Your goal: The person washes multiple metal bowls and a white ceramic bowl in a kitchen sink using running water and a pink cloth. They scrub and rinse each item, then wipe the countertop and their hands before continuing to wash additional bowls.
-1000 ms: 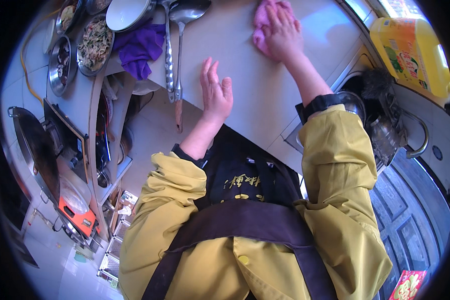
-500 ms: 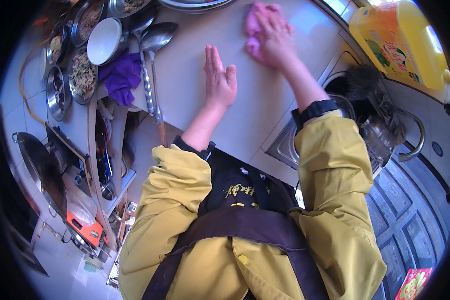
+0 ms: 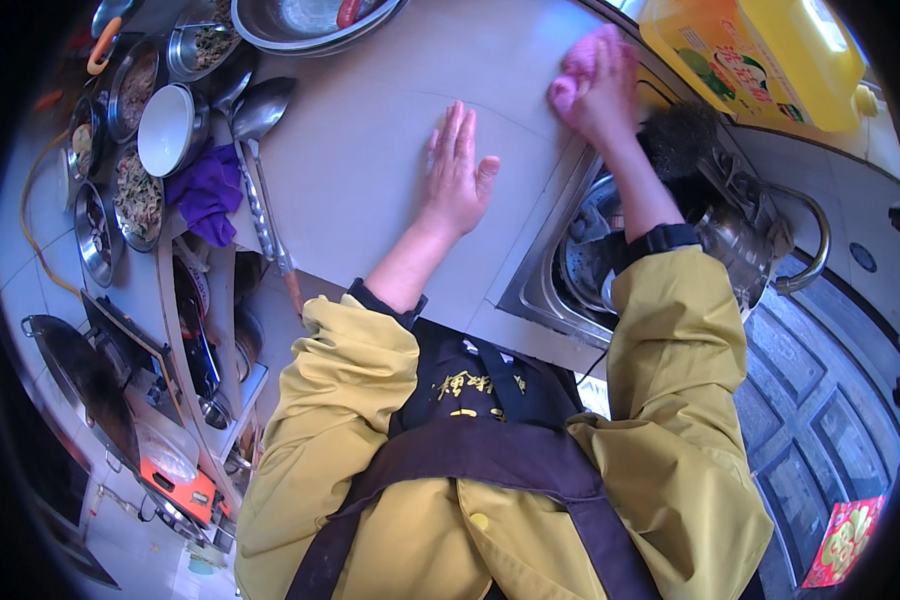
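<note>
Here the right hand (image 3: 602,90) presses a pink cloth (image 3: 582,62) flat on the pale countertop (image 3: 370,170), fingers laid together over it, right at the counter's edge beside the steel sink (image 3: 555,300). The left hand (image 3: 457,175) lies palm down on the bare counter, near the cloth but apart from it, fingers straight and slightly spread, thumb out to the side; it holds nothing.

In the sink sits a round steel pan (image 3: 585,270), its contents mostly hidden by the right forearm. Beyond the cloth stands a big yellow oil jug (image 3: 760,55) with a handle, looking full.

At the counter's far edge a wide steel basin (image 3: 310,22) holds something red and some liquid. To the left, a white bowl (image 3: 167,130) shows an empty-looking interior. Around it stand several small steel bowls (image 3: 135,195) filled with chopped, mixed ingredients, too small to identify.

A purple cloth (image 3: 207,192) is bunched beside the white bowl, and two steel ladles (image 3: 255,130) lie alongside it, handles pointing toward the person. Lower left, a dark wok (image 3: 85,385) rests on a stove.
</note>
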Demonstrator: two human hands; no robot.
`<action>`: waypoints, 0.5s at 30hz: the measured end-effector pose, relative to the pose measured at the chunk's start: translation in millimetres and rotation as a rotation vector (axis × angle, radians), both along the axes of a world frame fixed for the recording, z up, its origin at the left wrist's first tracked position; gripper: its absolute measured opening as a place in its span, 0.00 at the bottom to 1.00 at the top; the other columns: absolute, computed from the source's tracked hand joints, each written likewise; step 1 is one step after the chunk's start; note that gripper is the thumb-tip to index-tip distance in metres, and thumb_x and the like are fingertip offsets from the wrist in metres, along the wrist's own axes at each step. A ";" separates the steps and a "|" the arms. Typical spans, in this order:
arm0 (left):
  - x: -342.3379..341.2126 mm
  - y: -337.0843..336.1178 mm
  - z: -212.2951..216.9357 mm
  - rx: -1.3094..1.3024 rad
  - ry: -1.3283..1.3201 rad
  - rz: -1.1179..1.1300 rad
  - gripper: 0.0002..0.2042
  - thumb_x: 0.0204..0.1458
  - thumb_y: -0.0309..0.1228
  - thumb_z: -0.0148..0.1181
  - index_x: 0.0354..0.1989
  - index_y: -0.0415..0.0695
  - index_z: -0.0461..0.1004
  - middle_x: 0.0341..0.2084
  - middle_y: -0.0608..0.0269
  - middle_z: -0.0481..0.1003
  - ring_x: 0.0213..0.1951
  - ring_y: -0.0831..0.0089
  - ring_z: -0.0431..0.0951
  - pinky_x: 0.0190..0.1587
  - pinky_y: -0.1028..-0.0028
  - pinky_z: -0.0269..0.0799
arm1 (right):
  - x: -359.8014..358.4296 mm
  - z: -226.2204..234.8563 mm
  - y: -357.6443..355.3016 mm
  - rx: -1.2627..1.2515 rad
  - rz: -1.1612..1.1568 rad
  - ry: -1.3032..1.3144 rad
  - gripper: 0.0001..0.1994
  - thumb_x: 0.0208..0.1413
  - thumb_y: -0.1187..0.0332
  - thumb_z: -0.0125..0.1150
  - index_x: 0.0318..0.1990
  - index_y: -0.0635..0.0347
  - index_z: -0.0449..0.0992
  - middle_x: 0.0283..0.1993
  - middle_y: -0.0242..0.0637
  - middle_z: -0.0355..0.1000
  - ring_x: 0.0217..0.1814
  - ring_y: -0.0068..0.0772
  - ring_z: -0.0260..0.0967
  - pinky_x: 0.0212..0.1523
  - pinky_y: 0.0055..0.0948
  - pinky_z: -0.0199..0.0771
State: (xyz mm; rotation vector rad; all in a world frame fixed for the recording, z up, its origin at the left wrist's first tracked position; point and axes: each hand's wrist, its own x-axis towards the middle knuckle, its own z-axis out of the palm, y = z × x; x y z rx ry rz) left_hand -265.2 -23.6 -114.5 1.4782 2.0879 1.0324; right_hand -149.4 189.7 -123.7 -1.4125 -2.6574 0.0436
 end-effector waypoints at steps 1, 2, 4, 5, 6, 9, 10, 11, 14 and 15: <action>3.4 0.3 -0.1 -0.012 -0.019 -0.016 0.31 0.58 0.50 0.33 0.61 0.37 0.46 0.62 0.46 0.45 0.64 0.53 0.44 0.62 0.54 0.39 | 4.6 -0.6 4.0 0.030 -0.042 0.004 0.30 0.57 0.56 0.42 0.65 0.54 0.44 0.69 0.44 0.32 0.71 0.43 0.31 0.67 0.39 0.36; 6.5 0.3 -0.2 -0.025 -0.038 -0.032 0.32 0.57 0.52 0.33 0.61 0.37 0.46 0.63 0.46 0.44 0.64 0.53 0.44 0.62 0.54 0.39 | 8.2 -0.5 6.5 -0.029 -0.096 0.018 0.31 0.57 0.56 0.41 0.65 0.55 0.43 0.69 0.45 0.31 0.71 0.44 0.29 0.67 0.39 0.36; 10.8 -0.8 -0.3 -0.023 -0.052 -0.019 0.32 0.57 0.52 0.33 0.61 0.37 0.48 0.62 0.46 0.45 0.64 0.53 0.45 0.62 0.53 0.40 | 13.4 1.8 -0.3 -0.116 -0.183 0.072 0.31 0.58 0.56 0.40 0.65 0.58 0.40 0.69 0.47 0.27 0.71 0.46 0.26 0.67 0.40 0.35; 12.2 -0.9 -0.5 -0.016 -0.058 -0.014 0.32 0.57 0.52 0.32 0.61 0.37 0.48 0.62 0.46 0.46 0.64 0.53 0.45 0.62 0.53 0.40 | 14.0 2.2 -14.0 0.010 -0.147 0.070 0.45 0.44 0.56 0.54 0.65 0.61 0.33 0.68 0.51 0.32 0.70 0.55 0.25 0.68 0.44 0.27; 13.2 -1.5 -0.6 -0.007 -0.054 -0.014 0.31 0.57 0.51 0.32 0.60 0.36 0.49 0.62 0.45 0.47 0.64 0.53 0.46 0.62 0.54 0.40 | 14.9 4.4 -30.8 -0.174 -0.266 0.094 0.44 0.46 0.58 0.53 0.64 0.69 0.33 0.68 0.56 0.28 0.70 0.56 0.22 0.68 0.43 0.23; 14.9 -2.7 -0.2 0.019 -0.045 -0.012 0.29 0.58 0.48 0.33 0.59 0.35 0.51 0.61 0.45 0.48 0.64 0.53 0.47 0.62 0.55 0.41 | 25.8 16.2 -86.0 -0.293 -0.218 0.075 0.41 0.49 0.61 0.51 0.62 0.77 0.34 0.67 0.62 0.25 0.70 0.56 0.21 0.68 0.41 0.23; 15.1 -3.7 0.2 0.018 -0.048 -0.013 0.29 0.59 0.48 0.34 0.59 0.35 0.51 0.61 0.45 0.49 0.63 0.53 0.47 0.62 0.56 0.41 | 28.1 18.9 -99.3 -0.332 -0.228 -0.007 0.41 0.50 0.60 0.50 0.61 0.79 0.34 0.66 0.63 0.25 0.70 0.56 0.21 0.68 0.41 0.23; 15.1 -5.5 0.7 0.016 -0.051 -0.017 0.29 0.59 0.47 0.35 0.59 0.35 0.52 0.61 0.45 0.49 0.63 0.53 0.48 0.62 0.56 0.42 | 31.6 21.7 -104.9 -0.419 -0.242 -0.037 0.42 0.50 0.58 0.51 0.62 0.77 0.34 0.67 0.61 0.24 0.70 0.56 0.20 0.68 0.41 0.23; 13.3 -15.2 2.5 0.047 -0.015 -0.014 0.27 0.59 0.44 0.36 0.59 0.35 0.52 0.61 0.45 0.50 0.63 0.53 0.49 0.62 0.59 0.44 | 37.6 21.8 -91.2 -0.225 -0.096 0.025 0.42 0.50 0.57 0.51 0.63 0.73 0.34 0.68 0.57 0.25 0.71 0.55 0.21 0.68 0.41 0.24; 12.2 -20.2 2.9 0.042 -0.032 -0.012 0.27 0.59 0.45 0.36 0.59 0.35 0.52 0.61 0.45 0.50 0.63 0.53 0.49 0.62 0.58 0.45 | 36.9 19.0 -79.3 -0.294 -0.147 0.042 0.42 0.49 0.56 0.52 0.64 0.68 0.35 0.68 0.54 0.27 0.71 0.53 0.23 0.68 0.42 0.25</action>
